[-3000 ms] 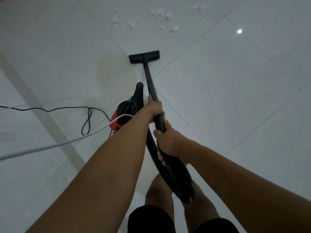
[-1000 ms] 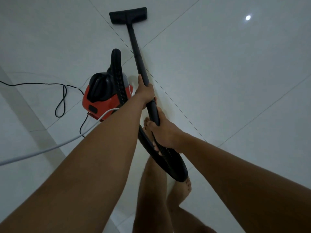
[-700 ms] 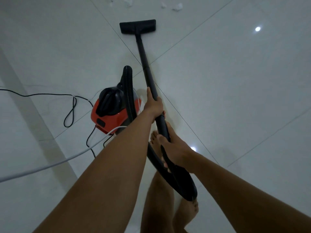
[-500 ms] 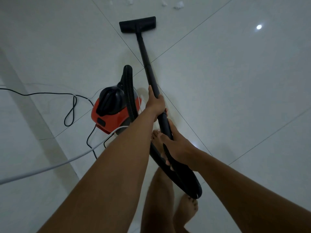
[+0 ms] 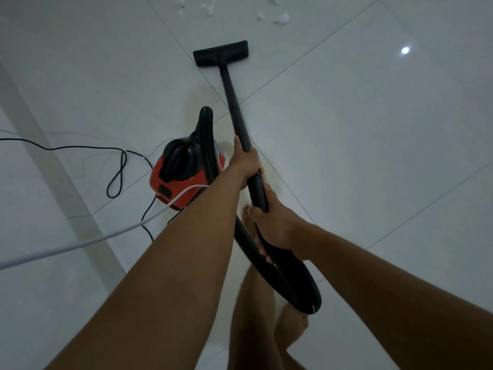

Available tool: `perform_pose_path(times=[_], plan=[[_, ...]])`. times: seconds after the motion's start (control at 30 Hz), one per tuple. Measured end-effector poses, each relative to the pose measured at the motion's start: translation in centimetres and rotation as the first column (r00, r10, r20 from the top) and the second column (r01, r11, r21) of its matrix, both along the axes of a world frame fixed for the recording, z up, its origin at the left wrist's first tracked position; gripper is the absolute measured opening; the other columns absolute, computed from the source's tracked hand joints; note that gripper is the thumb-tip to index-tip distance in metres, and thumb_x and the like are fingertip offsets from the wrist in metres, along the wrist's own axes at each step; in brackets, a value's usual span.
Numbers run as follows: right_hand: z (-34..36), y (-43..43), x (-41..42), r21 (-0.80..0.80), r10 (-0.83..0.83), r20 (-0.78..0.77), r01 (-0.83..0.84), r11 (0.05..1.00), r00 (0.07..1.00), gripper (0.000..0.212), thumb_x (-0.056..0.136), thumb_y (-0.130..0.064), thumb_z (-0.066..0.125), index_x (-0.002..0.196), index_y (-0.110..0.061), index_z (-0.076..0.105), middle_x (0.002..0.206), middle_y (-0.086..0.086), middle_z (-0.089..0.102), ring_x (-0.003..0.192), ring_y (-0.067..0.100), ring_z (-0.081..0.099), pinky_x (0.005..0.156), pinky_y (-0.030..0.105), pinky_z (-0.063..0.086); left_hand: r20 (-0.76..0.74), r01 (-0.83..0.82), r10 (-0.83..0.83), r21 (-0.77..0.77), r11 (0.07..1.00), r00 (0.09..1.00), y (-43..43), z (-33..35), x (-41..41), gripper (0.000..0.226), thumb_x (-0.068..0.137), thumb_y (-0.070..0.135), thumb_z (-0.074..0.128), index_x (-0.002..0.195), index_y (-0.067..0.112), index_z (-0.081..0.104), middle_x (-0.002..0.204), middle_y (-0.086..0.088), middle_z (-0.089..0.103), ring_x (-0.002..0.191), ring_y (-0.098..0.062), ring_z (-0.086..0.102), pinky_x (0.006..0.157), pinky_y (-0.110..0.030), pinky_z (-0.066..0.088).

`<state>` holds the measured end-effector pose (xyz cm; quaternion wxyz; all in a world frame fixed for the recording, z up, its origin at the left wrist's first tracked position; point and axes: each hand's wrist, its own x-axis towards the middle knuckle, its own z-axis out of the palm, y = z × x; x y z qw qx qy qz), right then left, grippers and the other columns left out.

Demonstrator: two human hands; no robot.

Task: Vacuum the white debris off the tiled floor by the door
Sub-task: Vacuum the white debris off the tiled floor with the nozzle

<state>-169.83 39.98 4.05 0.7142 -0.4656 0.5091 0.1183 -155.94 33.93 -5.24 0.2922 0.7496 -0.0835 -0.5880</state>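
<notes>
White debris point(image 5: 281, 18) scattered at far edge of view on the tiled floor point(image 5: 373, 129), untouched. Floor head point(image 5: 221, 53) flat on the tile, just short of it; gap much as half a second ago, so no pickup yet. Left hand point(image 5: 246, 162) wraps the wand point(image 5: 234, 108) mid-length, right hand point(image 5: 274, 222) grips its near end by the hose point(image 5: 280, 271). Red canister point(image 5: 181, 172) sits left of the wand

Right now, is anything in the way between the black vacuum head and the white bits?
No, nothing visible. Only bare tile lies between the vacuum head and the white debris; the red canister sits nearer the person.
</notes>
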Motion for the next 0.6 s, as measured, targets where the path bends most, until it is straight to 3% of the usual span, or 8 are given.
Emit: perform_pose_path(times=[0.17,0.37,0.47,0.6], plan=[[-0.2,-2.4,2.4,-0.046,0.036,-0.015,-0.037,0.998,0.999,0.069,0.108,-0.029,0.039,0.158,-0.048,-0.004,0.074,0.014,0.065,0.046,0.017,0.059,0.055,0.035,0.058,-0.014,-0.021,0.021,0.031,0.999,1.000,-2.4,-0.2,2.3,0.071,0.107,0.024,0.037,0.156,0.047,-0.008,0.072,-0.008,0.052,0.056,-0.015,0.053,0.060,-0.032,0.056],[0.1,-7.3,6.0,-0.072,0.051,-0.063,-0.055,0.996,0.997,0.069,0.110,-0.032,0.039,0.159,-0.048,-0.006,0.077,0.009,0.061,0.031,0.002,0.051,0.035,0.014,0.041,0.021,-0.036,0.035,0.052,0.998,0.999,-6.9,-0.7,6.1,0.069,0.107,0.029,0.037,0.156,0.048,-0.006,0.078,-0.009,0.054,0.059,-0.016,0.054,0.069,-0.035,0.060],[0.5,-9.4,7.5,-0.065,0.051,-0.070,-0.056,0.996,0.996,0.071,0.109,-0.032,0.041,0.159,-0.049,-0.007,0.076,0.008,0.060,0.033,0.002,0.051,0.034,0.014,0.040,0.032,-0.018,0.017,0.052,0.998,0.999,-8.7,-0.6,7.7,0.069,0.106,0.027,0.036,0.157,0.046,-0.008,0.080,-0.009,0.055,0.061,-0.016,0.055,0.067,-0.035,0.060],[0.8,-11.1,8.7,-0.063,0.065,-0.056,-0.068,0.996,0.996,0.072,0.110,-0.031,0.041,0.158,-0.050,-0.009,0.074,0.008,0.060,0.030,0.001,0.051,0.034,0.015,0.041,0.024,-0.026,0.024,0.065,0.998,0.999,-10.2,-0.3,8.8,0.070,0.106,0.027,0.036,0.156,0.048,-0.009,0.081,-0.009,0.055,0.064,-0.018,0.055,0.078,-0.040,0.060]])
